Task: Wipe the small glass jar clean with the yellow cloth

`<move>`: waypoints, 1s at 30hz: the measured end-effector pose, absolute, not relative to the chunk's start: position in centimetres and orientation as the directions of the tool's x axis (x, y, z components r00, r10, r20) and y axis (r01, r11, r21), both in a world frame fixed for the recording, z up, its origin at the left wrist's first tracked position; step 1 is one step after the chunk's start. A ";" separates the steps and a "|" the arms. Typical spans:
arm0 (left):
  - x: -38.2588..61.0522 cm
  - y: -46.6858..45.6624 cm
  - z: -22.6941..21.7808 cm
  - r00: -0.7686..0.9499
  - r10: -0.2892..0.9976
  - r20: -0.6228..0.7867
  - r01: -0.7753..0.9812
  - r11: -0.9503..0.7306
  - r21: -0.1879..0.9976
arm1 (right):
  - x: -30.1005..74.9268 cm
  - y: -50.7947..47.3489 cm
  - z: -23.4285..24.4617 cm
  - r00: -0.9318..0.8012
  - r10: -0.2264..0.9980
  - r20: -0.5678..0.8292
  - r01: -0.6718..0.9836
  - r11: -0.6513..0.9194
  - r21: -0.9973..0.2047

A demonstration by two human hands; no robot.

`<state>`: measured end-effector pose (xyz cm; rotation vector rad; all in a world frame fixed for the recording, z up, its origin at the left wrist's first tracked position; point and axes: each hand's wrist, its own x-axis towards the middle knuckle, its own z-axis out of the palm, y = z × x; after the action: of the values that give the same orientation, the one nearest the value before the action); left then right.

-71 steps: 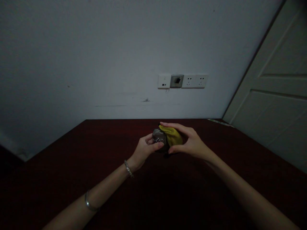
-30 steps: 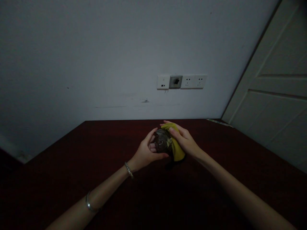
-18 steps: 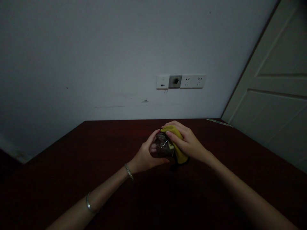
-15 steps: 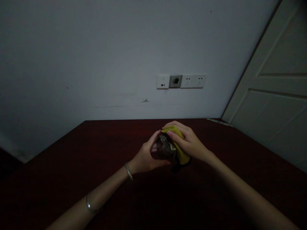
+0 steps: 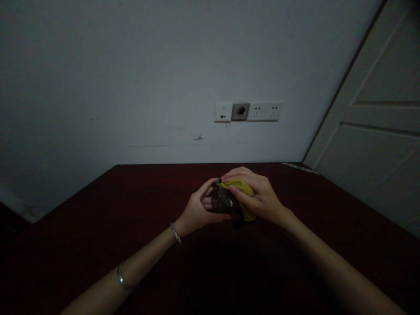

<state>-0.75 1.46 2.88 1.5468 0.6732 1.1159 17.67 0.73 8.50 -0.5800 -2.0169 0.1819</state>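
Observation:
Above the dark red table, my left hand (image 5: 193, 212) is curled around a clear, shiny, rounded glass container (image 5: 223, 201), whose exact kind is hard to make out in the dim light. Some of the left fingers show through its see-through side. My right hand (image 5: 264, 197) grips a yellow cloth (image 5: 242, 186) with a dark edge and presses it against the container's upper right side. Part of the cloth hangs below the right palm. The container's right end is hidden behind the cloth and fingers.
The dark red tabletop (image 5: 154, 188) runs back to a pale wall (image 5: 147, 78). Wall sockets and a switch (image 5: 240, 111) sit above its far edge. A panelled white door (image 5: 380, 144) stands at the right, with a pale strip (image 5: 300, 168) near the table's back right corner.
The container has tilted and shifted slightly left in my left hand. My right hand has moved the cloth a little over its surface, and the cloth looks more bunched.

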 end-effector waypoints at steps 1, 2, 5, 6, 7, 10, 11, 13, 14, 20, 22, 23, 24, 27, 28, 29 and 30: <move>-0.7 1.5 2.8 0.399 0.868 0.295 -0.155 -0.254 0.955 | 17.7 0.7 8.5 -0.397 0.466 0.791 0.309 0.879 -0.363; -0.7 1.5 2.7 0.399 0.871 0.288 -0.178 -0.234 0.956 | 17.8 0.7 8.6 -0.396 0.462 0.794 0.295 0.882 -0.367; -0.7 1.4 2.7 0.407 0.864 0.297 -0.219 -0.223 0.950 | 17.8 0.6 8.6 -0.379 0.465 0.800 0.274 0.882 -0.383; -0.7 1.3 2.8 0.412 0.859 0.304 -0.216 -0.232 0.949 | 17.8 0.7 8.6 -0.370 0.467 0.803 0.274 0.881 -0.386; -0.7 1.1 2.9 0.417 0.854 0.311 -0.206 -0.244 0.948 | 17.8 0.7 8.6 -0.362 0.471 0.805 0.278 0.878 -0.389; -0.6 0.5 3.3 0.428 0.832 0.353 -0.151 -0.319 0.936 | 17.9 1.1 8.4 -0.337 0.513 0.789 0.304 0.853 -0.424; -0.7 0.3 3.5 0.434 0.822 0.369 -0.133 -0.347 0.929 | 17.9 1.2 8.3 -0.330 0.538 0.776 0.316 0.837 -0.446; -0.7 0.0 3.6 0.451 0.802 0.393 -0.112 -0.386 0.916 | 18.0 1.5 8.1 -0.313 0.589 0.745 0.340 0.802 -0.491; -0.7 -0.1 3.7 0.457 0.795 0.398 -0.110 -0.394 0.913 | 18.0 1.6 8.0 -0.301 0.608 0.735 0.348 0.788 -0.509; -0.6 0.4 3.6 0.429 0.813 0.394 -0.150 -0.366 0.918 | 17.8 1.0 7.9 -0.268 0.557 0.786 0.365 0.814 -0.453; -0.5 0.5 3.6 0.401 0.836 0.374 -0.177 -0.329 0.927 | 17.7 0.6 8.3 -0.299 0.496 0.815 0.364 0.849 -0.383; -0.5 0.6 3.7 0.385 0.850 0.361 -0.187 -0.311 0.932 | 17.7 0.4 8.5 -0.312 0.467 0.827 0.358 0.864 -0.354; -0.5 0.6 3.7 0.372 0.859 0.350 -0.196 -0.296 0.935 | 17.7 0.2 8.7 -0.320 0.441 0.838 0.348 0.878 -0.329; -0.5 0.7 3.8 0.373 0.859 0.352 -0.200 -0.296 0.934 | 17.7 0.0 9.1 -0.336 0.401 0.852 0.331 0.897 -0.291; -0.5 0.7 3.7 0.380 0.848 0.370 -0.196 -0.317 0.928 | 17.8 0.1 9.1 -0.340 0.401 0.850 0.335 0.897 -0.289; -0.5 0.6 3.6 0.389 0.830 0.399 -0.192 -0.350 0.917 | 17.9 0.2 9.0 -0.342 0.406 0.848 0.342 0.894 -0.290; -0.5 0.6 3.6 0.398 0.810 0.431 -0.184 -0.390 0.902 | 17.9 0.3 8.9 -0.342 0.414 0.844 0.349 0.890 -0.295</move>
<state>-0.52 0.55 3.57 1.6189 0.5646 1.2005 17.95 0.30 8.94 -0.5573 -1.9584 0.0745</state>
